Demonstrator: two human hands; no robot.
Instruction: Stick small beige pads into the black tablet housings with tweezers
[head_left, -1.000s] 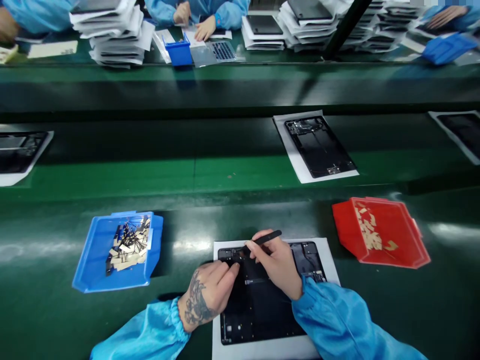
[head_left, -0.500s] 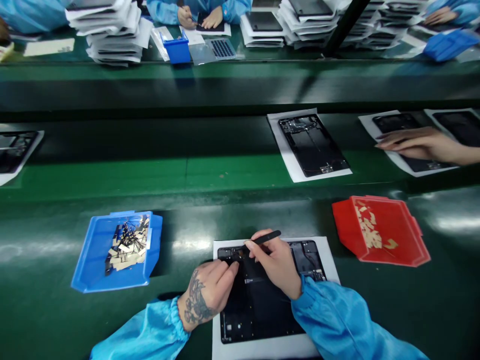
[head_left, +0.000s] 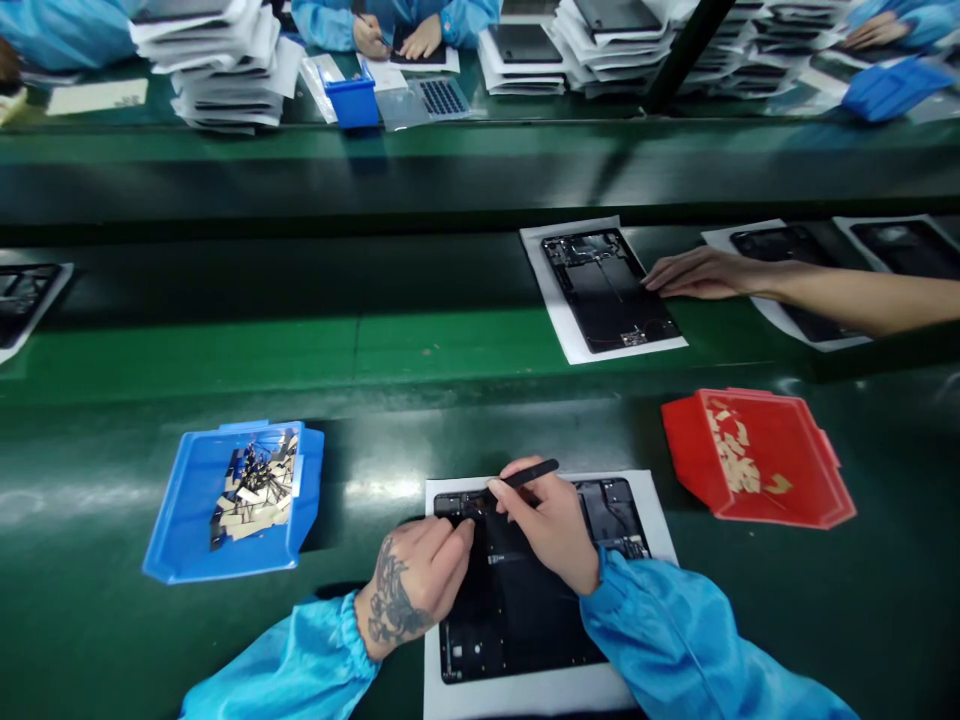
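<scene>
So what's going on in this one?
A person is working on a black tablet housing lying on a white sheet. Their right hand holds a slim black tool at its top edge, while their tattooed left hand presses fingers on the housing. A blue tray and red tray of small parts sit either side. A co-worker's hand reaches in farther along the belt.

Your right hand (head_left: 544, 527) hides the tip of your black tool (head_left: 531, 474) over the black panel (head_left: 517, 610). Your left hand (head_left: 416, 582) covers part of the panel's top edge. Left of the panel, the bits (head_left: 255, 495) in the blue tray (head_left: 180, 515) are too small and jumbled to tell.
</scene>
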